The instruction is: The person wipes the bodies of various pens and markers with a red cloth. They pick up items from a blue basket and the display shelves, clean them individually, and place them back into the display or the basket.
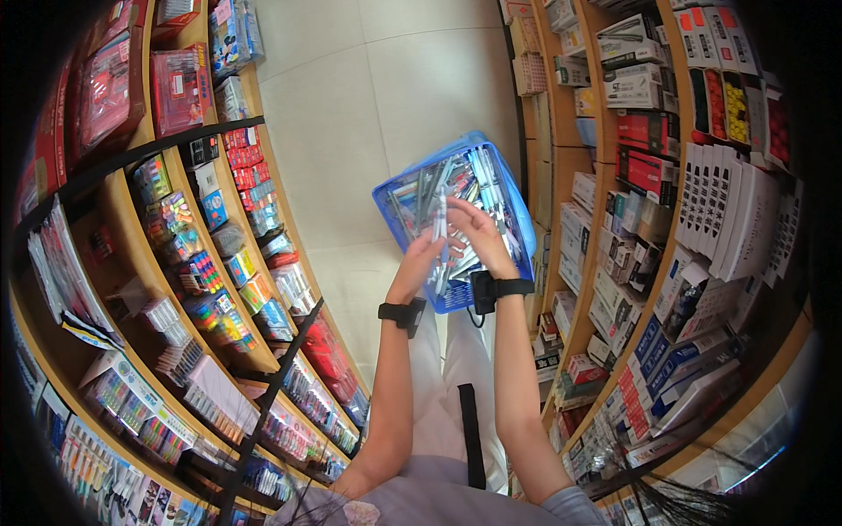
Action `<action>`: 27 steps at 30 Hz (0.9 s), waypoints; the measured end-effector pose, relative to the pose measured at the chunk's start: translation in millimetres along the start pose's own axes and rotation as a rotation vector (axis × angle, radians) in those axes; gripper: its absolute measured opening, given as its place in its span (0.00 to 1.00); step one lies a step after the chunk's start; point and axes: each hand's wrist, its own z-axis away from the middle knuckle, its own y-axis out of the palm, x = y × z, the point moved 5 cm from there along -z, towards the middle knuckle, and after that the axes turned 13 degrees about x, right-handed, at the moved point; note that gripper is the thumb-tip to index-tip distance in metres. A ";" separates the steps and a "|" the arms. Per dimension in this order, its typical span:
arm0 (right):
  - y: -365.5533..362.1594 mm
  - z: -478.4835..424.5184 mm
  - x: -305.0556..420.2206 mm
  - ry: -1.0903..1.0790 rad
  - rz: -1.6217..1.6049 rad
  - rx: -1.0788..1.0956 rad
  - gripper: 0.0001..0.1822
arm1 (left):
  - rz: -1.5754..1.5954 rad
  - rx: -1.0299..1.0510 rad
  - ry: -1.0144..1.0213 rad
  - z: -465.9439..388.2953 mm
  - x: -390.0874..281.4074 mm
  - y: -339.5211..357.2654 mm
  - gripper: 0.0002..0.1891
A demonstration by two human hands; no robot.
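A blue plastic basket [454, 304] full of loose pens [487, 172] is in front of my legs. Above the pens, my left hand [416, 260] grips a few pale blue and white pens [441, 214], held roughly upright in the view between thumb and fingers. My right hand [483, 238] is just to their right, fingers curved and spread, with the fingertips close to the same pens. Whether it grips any of them cannot be made out. Both wrists wear black straps with a small dark device.
Wooden shelves line both sides of a narrow aisle. On the left are packed pens, markers [205, 273] and red packages [179, 92]. The right shelves hold boxes [633, 85] and stacked white cartons [737, 210]. Pale floor tiles [316, 98] show beyond the basket.
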 end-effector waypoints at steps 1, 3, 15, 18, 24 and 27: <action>6.4 1.0 -7.0 0.086 -0.142 0.078 0.16 | -0.052 -0.009 -0.036 0.2 3.2 -0.3 0.15; 10.0 2.1 -17.4 0.131 -0.054 0.048 0.14 | -0.180 -0.039 -0.087 1.4 11.0 -1.4 0.15; 7.2 45.2 -86.5 0.197 0.123 0.099 0.21 | -0.532 -0.229 -0.004 15.7 65.2 -16.4 0.12; 2.6 45.5 -92.4 0.176 0.121 0.029 0.20 | -0.502 -0.206 -0.058 14.8 69.1 -16.9 0.13; -25.8 40.9 -101.4 0.114 0.035 -0.386 0.20 | -0.541 -0.329 0.042 5.1 58.2 -18.4 0.23; -36.5 45.1 -114.5 0.150 -0.034 -0.465 0.19 | -0.612 -0.378 0.048 4.3 58.1 -24.1 0.26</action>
